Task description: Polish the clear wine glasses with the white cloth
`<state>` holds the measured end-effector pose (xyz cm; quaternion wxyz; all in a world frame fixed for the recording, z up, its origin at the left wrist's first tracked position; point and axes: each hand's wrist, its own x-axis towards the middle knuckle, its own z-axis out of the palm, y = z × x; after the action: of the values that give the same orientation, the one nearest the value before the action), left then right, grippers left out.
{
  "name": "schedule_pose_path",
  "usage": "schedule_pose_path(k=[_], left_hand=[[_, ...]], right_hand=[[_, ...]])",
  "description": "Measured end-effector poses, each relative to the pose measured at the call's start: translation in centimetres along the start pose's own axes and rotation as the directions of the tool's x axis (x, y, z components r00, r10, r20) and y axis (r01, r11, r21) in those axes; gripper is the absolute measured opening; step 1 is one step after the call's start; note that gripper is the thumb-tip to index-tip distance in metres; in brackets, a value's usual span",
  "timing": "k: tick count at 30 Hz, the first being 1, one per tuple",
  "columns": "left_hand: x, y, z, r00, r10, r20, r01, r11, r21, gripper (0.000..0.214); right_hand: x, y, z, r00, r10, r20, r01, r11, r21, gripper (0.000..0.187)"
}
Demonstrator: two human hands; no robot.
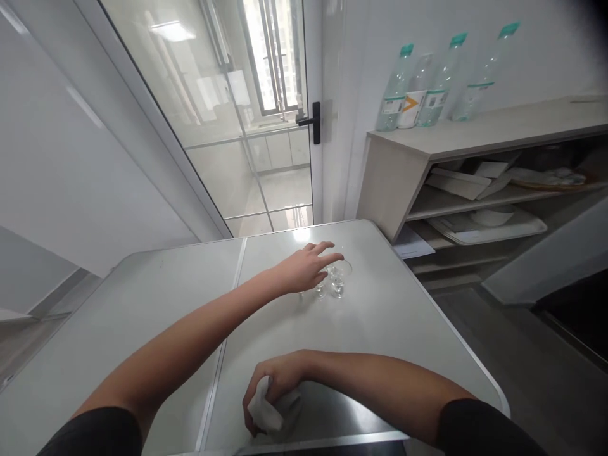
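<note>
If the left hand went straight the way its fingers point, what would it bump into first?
Most likely the small clear glass on the table: the fingers of the left hand reach right to its rim, though whether they touch it is unclear. The right hand grips a white cloth.

Tabletop open left of glasses; shelf blocks right

Four plastic bottles lined up on a shelf unit, papers stuffed inside, glass door with black handle behind.
</note>
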<state>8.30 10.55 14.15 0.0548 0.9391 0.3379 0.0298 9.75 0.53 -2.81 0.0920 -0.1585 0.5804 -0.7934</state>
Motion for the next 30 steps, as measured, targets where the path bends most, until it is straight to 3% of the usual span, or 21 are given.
schedule_pose_path(k=[6, 11, 14, 19, 26, 30], left_hand=[[2.1, -0.4, -0.4, 0.974, -0.105, 0.198, 0.109, 0.994, -0.01, 0.045], [2.9, -0.3, -1.2, 0.93, -0.093, 0.355, 0.133, 0.987, -0.09, 0.058], [3.5, -0.1, -1.0, 0.908, -0.12, 0.402, 0.163, 0.984, -0.073, 0.052], [3.9, -1.3, -1.5, 0.893, 0.001, 0.45, 0.083, 0.982, -0.167, 0.042], [3.3, -4.1, -2.4, 0.815, 0.125, 0.566, -0.038, 0.986, -0.162, 0.083], [2.7, -4.6, -1.7, 0.835, 0.153, 0.529, -0.068, 0.982, -0.177, 0.077]], right_hand=[[0.1, 0.4, 0.1, 0.999, 0.026, -0.019, -0.026, 1.0, 0.002, 0.017], [0.0, -0.1, 0.5, 0.998, 0.037, -0.047, -0.038, 0.999, -0.026, 0.015], [-0.1, -0.1, 0.5, 0.999, 0.0, -0.045, -0.003, 0.998, -0.066, 0.015], [0.0, 0.5, 0.6, 0.998, -0.051, -0.04, 0.049, 0.997, -0.064, 0.016], [-0.3, 0.4, 0.8, 0.998, -0.022, -0.061, 0.016, 0.994, -0.108, 0.017], [-0.4, 0.3, 0.7, 0.998, -0.034, -0.045, 0.029, 0.994, -0.108, 0.017]])
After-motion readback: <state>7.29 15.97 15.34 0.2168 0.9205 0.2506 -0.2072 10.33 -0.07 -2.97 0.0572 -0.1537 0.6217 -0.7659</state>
